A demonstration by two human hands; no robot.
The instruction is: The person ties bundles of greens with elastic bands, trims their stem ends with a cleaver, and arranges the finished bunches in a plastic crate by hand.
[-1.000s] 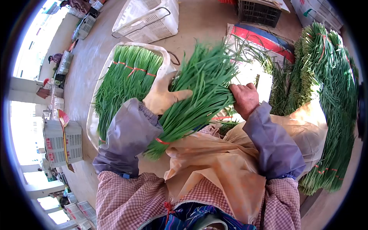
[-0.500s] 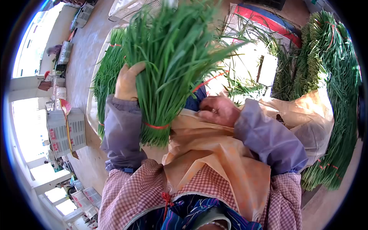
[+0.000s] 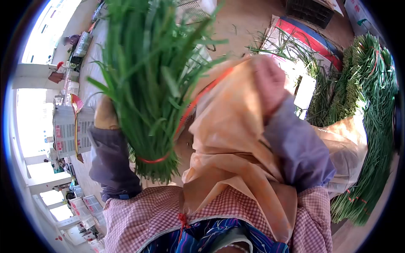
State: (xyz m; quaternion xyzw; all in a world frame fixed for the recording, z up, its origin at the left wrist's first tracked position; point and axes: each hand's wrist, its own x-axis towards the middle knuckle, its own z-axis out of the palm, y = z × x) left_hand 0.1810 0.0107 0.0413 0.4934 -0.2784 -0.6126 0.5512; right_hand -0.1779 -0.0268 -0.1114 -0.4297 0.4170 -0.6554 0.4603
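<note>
The left hand (image 3: 105,114) closes round the green bundle (image 3: 147,97), upright beside the apron (image 3: 232,122); a snug, gentle hold above the red band (image 3: 154,160) spares the leaves; whether the blurred right hand (image 3: 271,82) pinches, I cannot tell

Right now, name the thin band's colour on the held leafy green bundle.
The thin band is red; see head view.

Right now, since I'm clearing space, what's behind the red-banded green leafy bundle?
Past the bundle, upper right, part of a white plastic basket shows. The left hand's fingers and anything else behind are hidden.
</note>
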